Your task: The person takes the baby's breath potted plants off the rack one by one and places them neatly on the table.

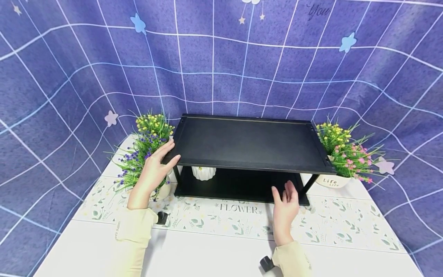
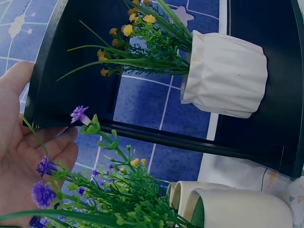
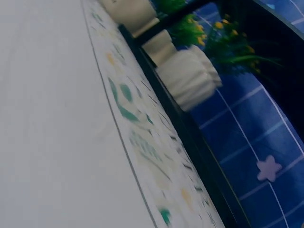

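Observation:
A black two-tier shelf (image 1: pixel 242 144) stands on the table. My left hand (image 1: pixel 154 169) holds the front left corner of its top board, the thumb on the front edge and the fingers at the side. On the lower board at the left is a white ribbed pot (image 2: pixel 225 73) with yellow flowers (image 2: pixel 128 28); the top board hides most of it in the head view. My right hand (image 1: pixel 286 207) is before the right part of the shelf's front, fingers loosely bent, with nothing in it. The right wrist view is blurred and does not show that hand.
Left of the shelf stand potted purple and yellow flowers (image 1: pixel 147 144), close to my left hand. At the right are pink and yellow flowers (image 1: pixel 356 157) in a cream pot (image 1: pixel 330 181). A patterned runner (image 1: pixel 225 219) crosses the white table (image 1: pixel 207 254); a blue curtain (image 1: pixel 228 57) hangs behind.

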`<state>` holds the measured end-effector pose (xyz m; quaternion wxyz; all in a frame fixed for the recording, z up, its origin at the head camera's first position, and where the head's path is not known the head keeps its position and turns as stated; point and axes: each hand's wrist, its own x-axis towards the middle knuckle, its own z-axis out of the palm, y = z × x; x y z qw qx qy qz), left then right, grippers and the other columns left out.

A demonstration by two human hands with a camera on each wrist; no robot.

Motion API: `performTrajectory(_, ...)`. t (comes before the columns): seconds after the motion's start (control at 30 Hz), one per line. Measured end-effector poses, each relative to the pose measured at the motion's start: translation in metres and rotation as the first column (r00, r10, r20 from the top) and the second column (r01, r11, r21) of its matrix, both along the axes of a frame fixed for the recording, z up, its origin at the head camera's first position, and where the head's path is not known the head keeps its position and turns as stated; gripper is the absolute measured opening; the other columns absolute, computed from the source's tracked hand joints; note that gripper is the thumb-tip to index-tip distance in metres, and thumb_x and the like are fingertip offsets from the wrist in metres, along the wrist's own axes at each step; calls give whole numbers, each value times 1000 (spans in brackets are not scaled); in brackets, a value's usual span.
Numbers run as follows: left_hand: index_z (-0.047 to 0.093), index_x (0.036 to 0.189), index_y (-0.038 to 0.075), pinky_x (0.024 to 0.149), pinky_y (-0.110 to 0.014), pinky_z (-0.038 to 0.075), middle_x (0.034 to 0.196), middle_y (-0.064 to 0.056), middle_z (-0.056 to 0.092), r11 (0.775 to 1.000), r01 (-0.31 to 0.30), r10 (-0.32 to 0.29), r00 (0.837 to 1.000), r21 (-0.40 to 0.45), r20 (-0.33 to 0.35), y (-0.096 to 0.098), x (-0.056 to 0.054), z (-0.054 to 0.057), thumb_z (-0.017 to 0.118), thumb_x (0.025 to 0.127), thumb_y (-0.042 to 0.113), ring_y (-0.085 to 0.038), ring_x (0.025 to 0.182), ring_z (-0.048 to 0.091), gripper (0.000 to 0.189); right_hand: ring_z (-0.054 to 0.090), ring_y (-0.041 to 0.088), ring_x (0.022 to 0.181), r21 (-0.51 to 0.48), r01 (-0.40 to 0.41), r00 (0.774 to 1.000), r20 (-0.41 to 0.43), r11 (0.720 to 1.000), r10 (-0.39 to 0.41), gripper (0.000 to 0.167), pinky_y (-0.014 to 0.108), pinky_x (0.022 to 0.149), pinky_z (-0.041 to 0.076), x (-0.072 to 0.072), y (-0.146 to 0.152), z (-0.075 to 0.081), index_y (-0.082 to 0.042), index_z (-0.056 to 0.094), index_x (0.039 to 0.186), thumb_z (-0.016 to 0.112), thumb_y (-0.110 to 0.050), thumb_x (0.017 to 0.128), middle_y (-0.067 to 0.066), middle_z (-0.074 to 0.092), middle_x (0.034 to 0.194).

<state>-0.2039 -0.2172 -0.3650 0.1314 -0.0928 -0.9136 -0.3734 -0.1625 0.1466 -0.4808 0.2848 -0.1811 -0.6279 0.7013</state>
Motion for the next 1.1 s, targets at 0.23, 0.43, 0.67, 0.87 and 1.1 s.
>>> performTrajectory(0.23, 44, 146, 12, 115, -56, 30, 156, -5, 37, 1000, -2, 2, 1000, -3, 3, 0, 0, 0, 58, 96, 44, -34, 145, 32, 61, 44, 29, 137, 43, -67, 998, 14, 997, 66, 62, 42, 117, 34, 0, -29, 17, 2, 47, 140, 74, -3, 83, 20, 49, 144)
performTrajectory(0.43, 45, 146, 11, 115, -56, 29, 156, -6, 37, 1000, -8, 9, 1000, -3, 8, -1, 1, -1, 58, 96, 43, -34, 144, 32, 61, 43, 23, 139, 79, -86, 996, 26, 993, 85, 67, 36, 118, 33, -12, -47, 1, -8, 47, 143, 77, -15, 83, 11, 48, 147)
performTrajectory(0.67, 45, 147, 13, 115, -56, 29, 156, -6, 37, 1000, -13, 13, 1000, -3, -2, -2, 1, -2, 58, 96, 44, -34, 144, 32, 61, 42, 25, 140, 90, -114, 994, 11, 989, 113, 68, 38, 119, 33, -20, -77, 3, -9, 46, 143, 78, -17, 83, 13, 47, 148)
performTrajectory(0.87, 45, 146, 12, 115, -55, 30, 156, -5, 38, 1000, -10, 10, 1000, 5, -9, -2, 1, -3, 58, 96, 43, -33, 144, 33, 61, 45, 24, 137, 124, -128, 992, 7, 984, 128, 67, 36, 117, 35, -28, -99, -4, -11, 48, 141, 78, -15, 82, 9, 51, 145)
performTrajectory(1.1, 45, 146, 13, 115, -56, 30, 156, -6, 38, 1000, -4, 4, 1000, 8, -17, 0, 0, -1, 58, 96, 43, -34, 144, 33, 60, 48, 29, 134, 157, -155, 988, 8, 975, 155, 66, 40, 115, 38, -35, -124, -5, -4, 50, 138, 79, -14, 81, 15, 53, 141)
